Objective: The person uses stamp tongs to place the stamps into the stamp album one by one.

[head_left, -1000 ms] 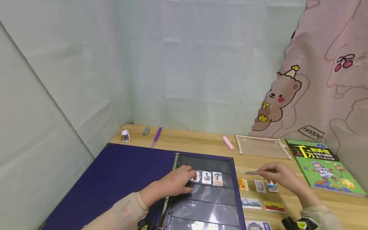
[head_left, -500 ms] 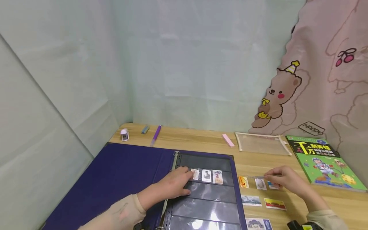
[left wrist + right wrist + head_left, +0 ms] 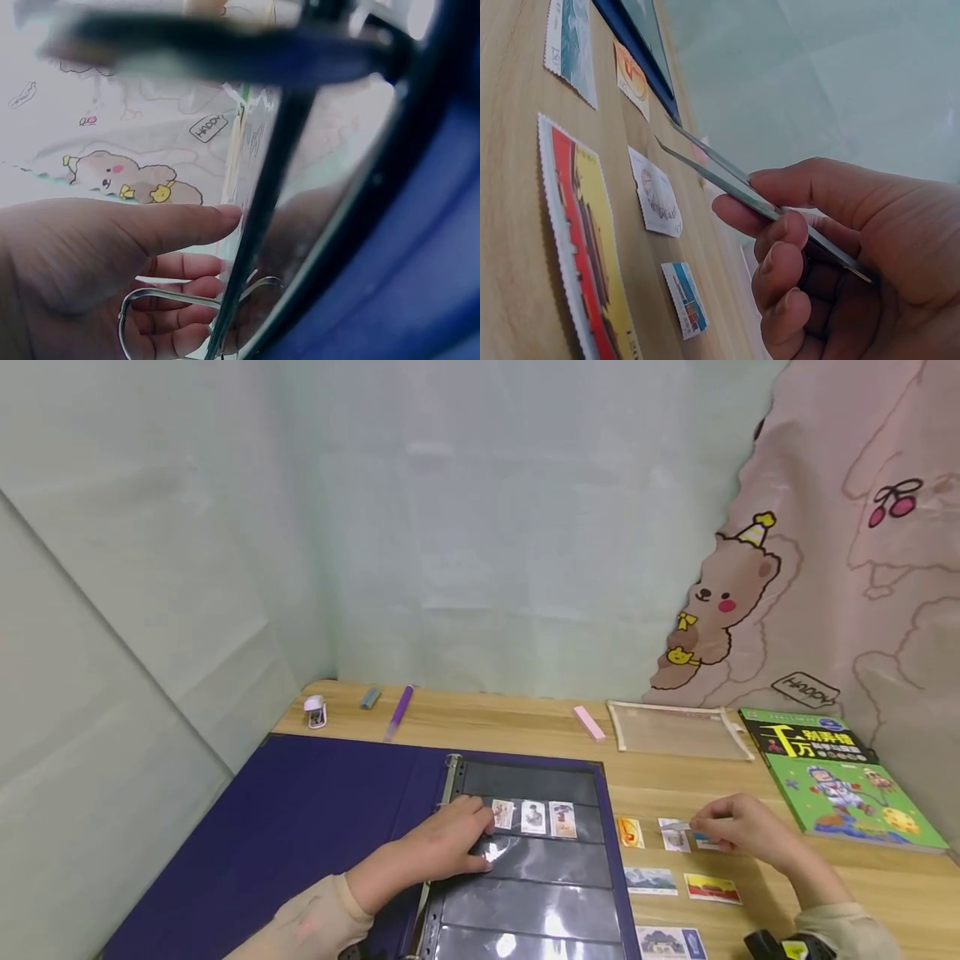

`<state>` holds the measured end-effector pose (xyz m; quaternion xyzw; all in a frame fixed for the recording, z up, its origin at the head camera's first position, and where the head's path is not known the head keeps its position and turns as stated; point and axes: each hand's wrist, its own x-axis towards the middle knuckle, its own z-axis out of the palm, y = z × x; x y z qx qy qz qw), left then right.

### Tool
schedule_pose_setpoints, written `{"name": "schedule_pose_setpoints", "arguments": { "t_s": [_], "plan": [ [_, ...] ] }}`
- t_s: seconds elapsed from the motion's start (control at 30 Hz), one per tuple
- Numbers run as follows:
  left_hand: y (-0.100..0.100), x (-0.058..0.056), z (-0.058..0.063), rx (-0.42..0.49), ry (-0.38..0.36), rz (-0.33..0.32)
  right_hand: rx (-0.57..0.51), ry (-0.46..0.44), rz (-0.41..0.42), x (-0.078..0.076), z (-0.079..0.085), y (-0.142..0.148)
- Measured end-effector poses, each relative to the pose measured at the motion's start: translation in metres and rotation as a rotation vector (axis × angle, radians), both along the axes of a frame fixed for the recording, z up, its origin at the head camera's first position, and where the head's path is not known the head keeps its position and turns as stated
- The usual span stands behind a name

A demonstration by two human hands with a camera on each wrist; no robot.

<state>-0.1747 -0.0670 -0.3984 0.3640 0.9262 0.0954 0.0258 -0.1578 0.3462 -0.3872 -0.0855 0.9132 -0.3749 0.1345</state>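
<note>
My left hand (image 3: 450, 837) rests on the black pocket page (image 3: 532, 906) of an open blue stamp album, beside the ring spine. Its fingers lie loosely bent at the second pocket row, where three stamps (image 3: 533, 817) sit side by side. In the left wrist view a binder ring (image 3: 169, 292) crosses in front of the fingers. My right hand (image 3: 817, 240) pinches metal tweezers (image 3: 739, 193), their curved tips spread apart. The tips are over a white stamp (image 3: 656, 196) with a grey picture. A blue stamp (image 3: 684, 296) lies partly under the hand in the head view.
Beside the album lie an orange stamp (image 3: 630, 832), a mountain stamp (image 3: 651, 881), a red-yellow stamp (image 3: 712, 888) and a building stamp (image 3: 670, 942). Farther back are a mesh pouch (image 3: 678, 732), a green book (image 3: 847, 785), a pink block (image 3: 588, 722), a purple pen (image 3: 400, 712) and a sharpener (image 3: 316, 712).
My right hand has moved slightly right and lower, bringing the tweezers from above the orange stamp to over the white stamp. The left hand has shifted slightly left, showing more of the leftmost pocketed stamp.
</note>
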Motion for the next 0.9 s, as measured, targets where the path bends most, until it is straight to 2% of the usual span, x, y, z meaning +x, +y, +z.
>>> {"name": "schedule_pose_setpoints", "arguments": {
  "t_s": [0.37,0.47,0.7,0.9],
  "plan": [
    [-0.002,0.0,-0.001,-0.011,0.029,-0.033,-0.042,-0.061,-0.02,-0.006,-0.004,-0.003],
    [-0.003,0.0,-0.001,-0.016,0.034,-0.038,-0.054,-0.084,0.013,-0.009,-0.004,-0.001],
    [-0.005,0.0,-0.001,-0.011,0.028,-0.046,-0.006,-0.076,0.187,-0.031,0.006,0.006],
    [-0.005,-0.001,-0.002,-0.019,0.014,-0.065,0.001,-0.163,0.26,-0.046,0.012,0.004]
  ]
}}
